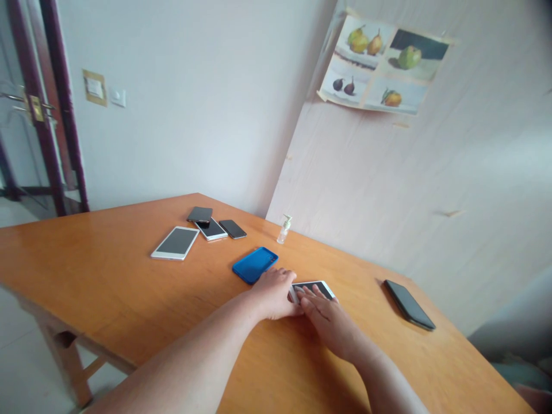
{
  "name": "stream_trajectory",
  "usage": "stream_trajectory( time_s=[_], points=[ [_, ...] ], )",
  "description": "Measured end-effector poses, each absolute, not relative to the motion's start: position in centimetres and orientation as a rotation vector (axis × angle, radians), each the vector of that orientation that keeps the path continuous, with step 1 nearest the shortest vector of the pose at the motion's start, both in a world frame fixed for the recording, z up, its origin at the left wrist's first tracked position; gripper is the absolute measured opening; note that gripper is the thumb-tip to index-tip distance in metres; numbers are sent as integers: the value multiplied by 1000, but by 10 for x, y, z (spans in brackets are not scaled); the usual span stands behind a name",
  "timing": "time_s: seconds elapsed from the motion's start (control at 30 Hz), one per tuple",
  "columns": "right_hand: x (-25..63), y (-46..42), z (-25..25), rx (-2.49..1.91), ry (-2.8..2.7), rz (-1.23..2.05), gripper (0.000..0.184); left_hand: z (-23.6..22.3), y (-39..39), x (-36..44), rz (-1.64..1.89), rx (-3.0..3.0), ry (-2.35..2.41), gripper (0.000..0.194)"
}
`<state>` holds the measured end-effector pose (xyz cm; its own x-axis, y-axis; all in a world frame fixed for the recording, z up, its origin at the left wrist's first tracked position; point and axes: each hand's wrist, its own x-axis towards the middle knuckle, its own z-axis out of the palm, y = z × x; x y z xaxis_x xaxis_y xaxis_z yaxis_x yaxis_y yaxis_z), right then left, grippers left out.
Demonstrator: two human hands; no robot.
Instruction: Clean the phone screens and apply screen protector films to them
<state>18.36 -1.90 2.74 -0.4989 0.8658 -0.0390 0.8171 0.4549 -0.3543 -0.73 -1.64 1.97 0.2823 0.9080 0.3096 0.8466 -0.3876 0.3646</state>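
Observation:
A white phone (311,285) with a dark screen lies on the wooden table in front of me, partly covered by both hands. My left hand (276,292) is curled around its left end, with thumb and fingers at the edges. Across the screen lies my right hand (324,317), its fingers stretched out and pressed flat; whether anything thin is under them I cannot tell. Just beyond my left hand a blue phone case (254,264) rests with its hollow side up, close to the knuckles.
At the back left lie a white tablet (176,243), a white phone (212,229), a dark phone (233,229) and a dark flat device (200,214) overlapping the white phone. A pump bottle (283,230) stands near the wall-side edge. Right, a black phone (409,305) lies near the table's edge.

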Motion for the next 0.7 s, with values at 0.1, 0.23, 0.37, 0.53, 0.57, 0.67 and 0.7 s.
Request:
stream_trajectory(
  time_s=[0.1,0.23,0.37,0.53,0.57,0.67,0.7],
  points=[
    [181,-19,28,-1459,-2560,537,53,19,-16,-7,724,2412,1658,49],
    [199,0,24,-1882,-2333,335,51,17,-15,-7,728,2382,1668,56],
    [198,2,21,-1870,-2310,310,52,16,-14,-7,719,2377,1673,58],
    [173,-21,26,-1376,-2559,480,53,16,-14,-6,731,2396,1668,47],
    [172,-21,26,-1377,-2562,481,53,16,-14,-6,732,2393,1675,47],
    [183,-8,23,-1651,-2430,400,53,16,-13,-6,710,2369,1692,55],
    [189,-2,21,-1768,-2359,357,53,16,-13,-6,695,2362,1693,60]
  ],
)
